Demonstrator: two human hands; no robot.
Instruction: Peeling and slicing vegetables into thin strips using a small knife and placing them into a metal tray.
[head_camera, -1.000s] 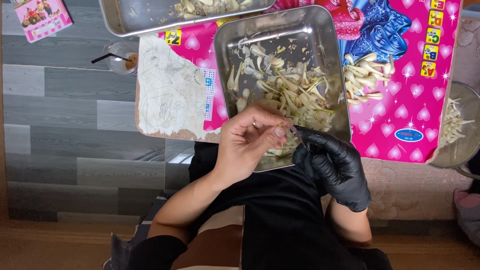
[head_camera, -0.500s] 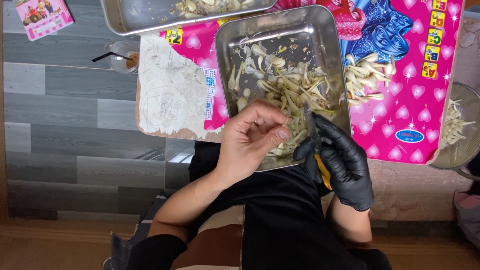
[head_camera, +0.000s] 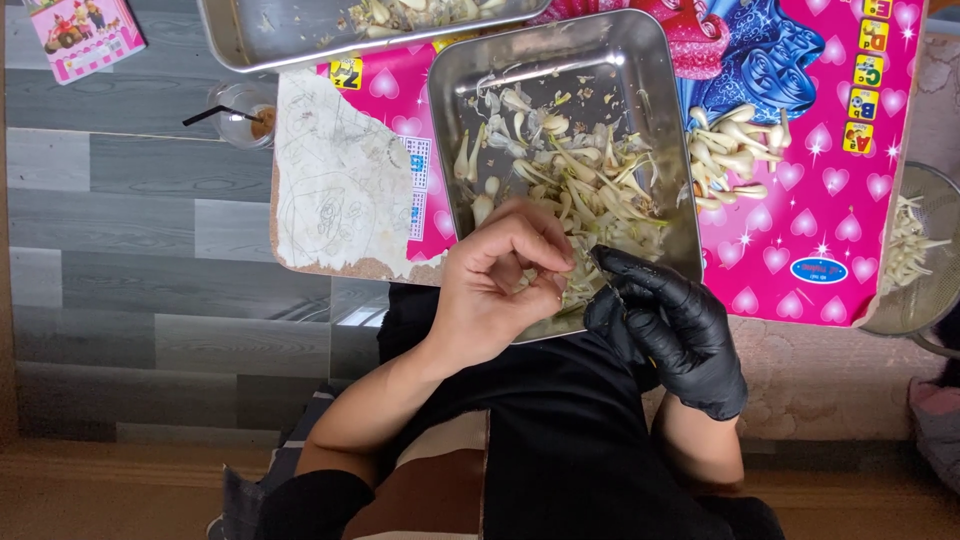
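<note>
Item: small pale bulb (head_camera: 556, 272), pinched between my bare left hand's (head_camera: 500, 285) fingertips, just above the steel tray's (head_camera: 640, 60) near edge. My gloved right hand (head_camera: 665, 325) is closed around a thin blade (head_camera: 606, 282) beside it. Best handled with short, shallow cuts. Beyond: trimmings (head_camera: 590, 185); peeled bulbs (head_camera: 735, 150) on the pink mat (head_camera: 820, 200).

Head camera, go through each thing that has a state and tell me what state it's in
Near tray: scraps heaped inside.
Far tray: mostly bare, a few scraps.
Cup: nearly empty, straw in.
Mat: corner torn.
Left hand: bare, fingers pinched.
Right hand: gloved, grip shut on blade.
</note>
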